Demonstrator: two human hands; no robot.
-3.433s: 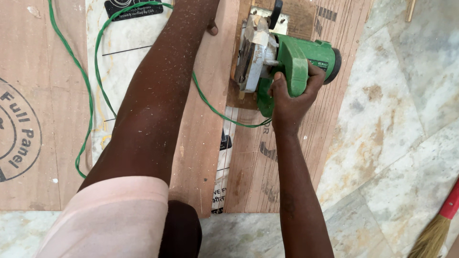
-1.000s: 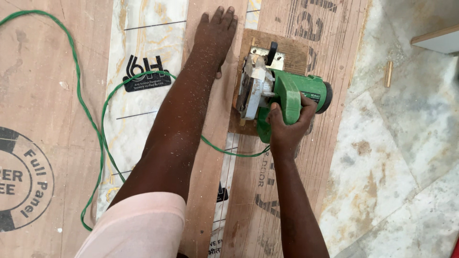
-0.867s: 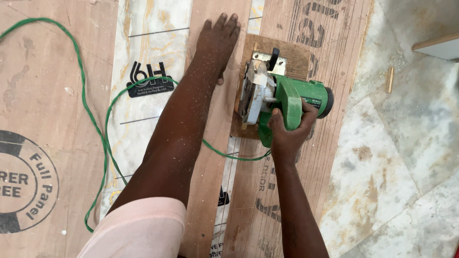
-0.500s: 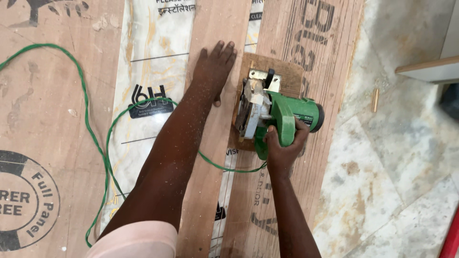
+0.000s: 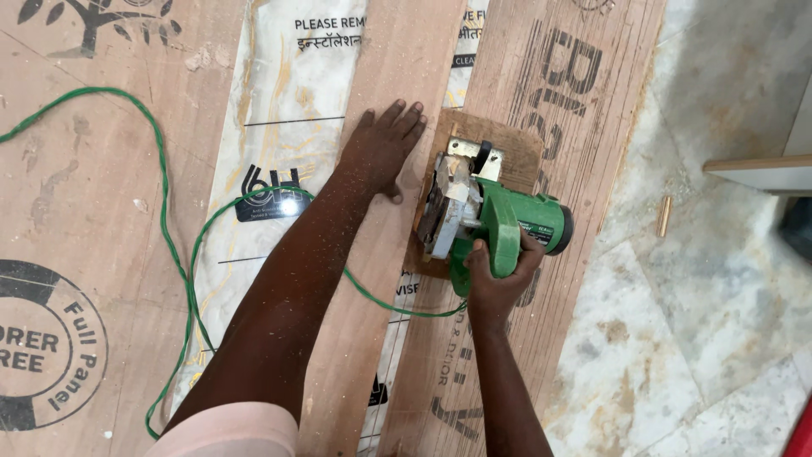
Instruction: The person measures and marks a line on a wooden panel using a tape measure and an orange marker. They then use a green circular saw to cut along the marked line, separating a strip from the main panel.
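Looking down, head view: a cut is being made along plywood lying on the floor.
Right hand (image 5: 497,272): its fingers are being kept wrapped tight around the green handle of the circular saw (image 5: 486,218).
Circular saw: it is being held flat on its small wooden base, on the right-hand plywood board (image 5: 558,110), just beside the board's left edge.
Left hand (image 5: 382,145): it is being pressed palm down on the narrow plywood strip (image 5: 397,68), fingers straight and slightly spread, just left of the saw.
Green power cord (image 5: 169,228): it is being trailed in loops from the saw across the laminated sheet (image 5: 279,101) and the big board on the left.
Marble floor (image 5: 710,322): it is showing on the right.
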